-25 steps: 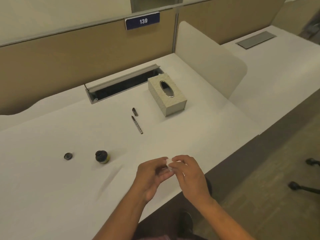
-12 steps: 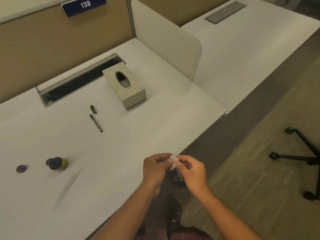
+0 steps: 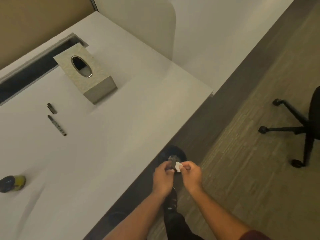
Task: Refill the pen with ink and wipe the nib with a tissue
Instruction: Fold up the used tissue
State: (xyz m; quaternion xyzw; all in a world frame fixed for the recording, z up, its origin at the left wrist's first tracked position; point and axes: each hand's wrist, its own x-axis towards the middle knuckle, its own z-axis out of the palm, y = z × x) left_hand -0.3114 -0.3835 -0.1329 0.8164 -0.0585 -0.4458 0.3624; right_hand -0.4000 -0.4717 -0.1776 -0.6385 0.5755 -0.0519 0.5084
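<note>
Surface: white desk (image 3: 121,135) with a beige partition behind it and grey carpet to the right.
Landmark: the tissue box (image 3: 97,80) stands on the far part of the desk, with its oval opening on top.
Cable tray: a long dark slot (image 3: 26,71) in the desk, just behind and to the left of the tissue box.
Divider: a rounded white panel (image 3: 147,23) stands upright, behind and to the right of the tissue box.
Pen: the pen (image 3: 57,125) lies flat on the desk, in front of the tissue box and to its left, apart from it.
Pen cap: a short dark cap (image 3: 52,108) lies between the pen and the tissue box, just beside the end of the pen.
Ink bottle: the ink bottle (image 3: 13,183) is far left of the tissue box, at the edge of the picture, and blurred.
Bin: a dark round bin (image 3: 180,154) is on the floor, well in front of the tissue box, past the desk edge.
Right hand: the right hand (image 3: 192,175) pinches a small piece of tissue (image 3: 178,166) above the bin.
Left hand: the left hand (image 3: 162,179) is close beside it with fingers curled; whether it grips anything cannot be told.
Chair: a black office chair (image 3: 294,130) is far right of the tissue box, on the carpet.
</note>
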